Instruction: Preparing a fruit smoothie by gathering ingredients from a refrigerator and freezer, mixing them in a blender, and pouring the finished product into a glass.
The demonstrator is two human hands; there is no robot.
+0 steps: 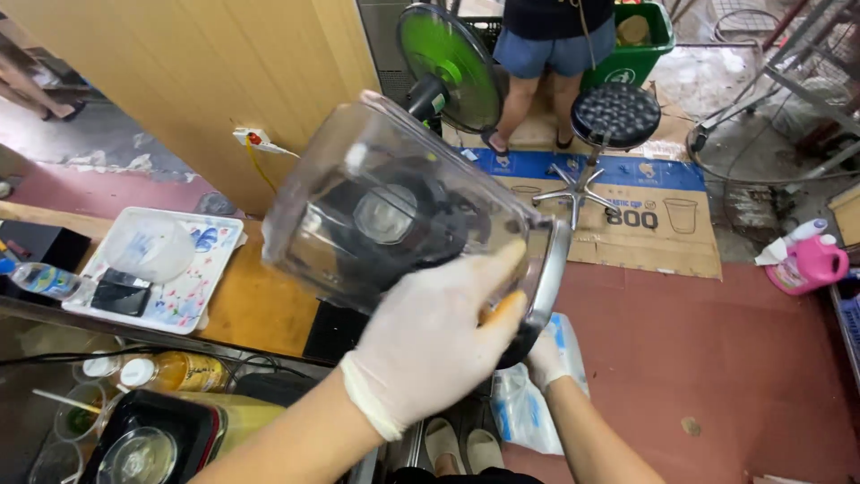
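Big clear plastic blender jug w/ black blade base (394, 211) fills the centre of view, tipped on its side w/ the open mouth toward the camera, held in the air above the wooden counter edge (255, 309) and red floor (717, 358). Left hand in a white glove (430, 345) is clamped over the jug's near wall, fingers spread wide. Right hand (542, 358), also gloved, sits under the jug's far side by the handle; whether it grips or just props, can't tell.

Risk, as I judge it: gloved grip on smooth plastic could slip, and the jug would drop to the floor or knock the white floral tray (193, 296).

Hidden: right-hand fingers, jug handle mostly, blade detail blurred. Black appliance (148, 439) bottom left is cut off.
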